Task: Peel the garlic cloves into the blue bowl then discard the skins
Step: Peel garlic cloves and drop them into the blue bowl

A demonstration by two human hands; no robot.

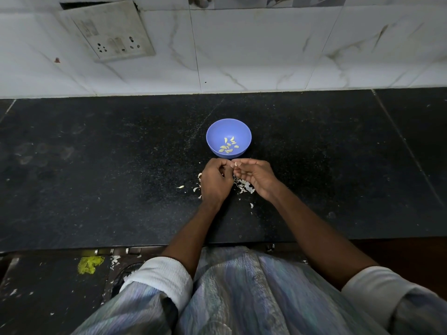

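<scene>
A blue bowl (217, 131) stands on the black counter and holds several peeled garlic cloves (227, 146). Just in front of it my left hand (215, 181) and my right hand (256, 176) meet, fingertips together, pinching a small pale garlic clove (235, 163) between them. Most of the clove is hidden by my fingers. White garlic skins (244, 186) lie on the counter under and around my hands, with a few stray flakes to the left (180, 187) and near my right wrist.
The black stone counter (96, 165) runs to a white marble-tiled wall with a switch and socket plate (113, 35) at the upper left. Below the counter's front edge, the floor shows a yellow scrap (90, 264) and white flecks.
</scene>
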